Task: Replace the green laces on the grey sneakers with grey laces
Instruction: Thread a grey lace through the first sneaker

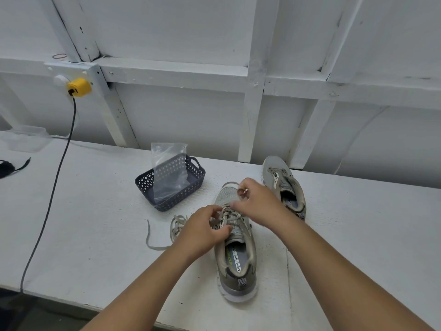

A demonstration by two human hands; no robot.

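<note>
White-painted timber framing backs a white worktable (100, 211). Your left hand (202, 229) steadies the near sneaker (235, 254) at the eyelets, its fingers curled onto the crossed lace (229, 215) over the tongue. Your right hand (256, 199), just beyond it toward the toe, pinches a run of that lace between thumb and fingers and draws it up.

Left of the left-hand grip, touching the wrist, a loose pale lace (164, 235) lies coiled on the table. Beyond that stands a dark basket (191, 187) holding a clear bag (169, 168). Right of the right-hand grip sits the second sneaker (284, 185), apparently unlaced.

Lace colours read as pale grey-beige; which is green cannot be told.

Recommendation: keep the shoe pinned, keep the lace flat, and even both ends before the next eyelet.
</note>
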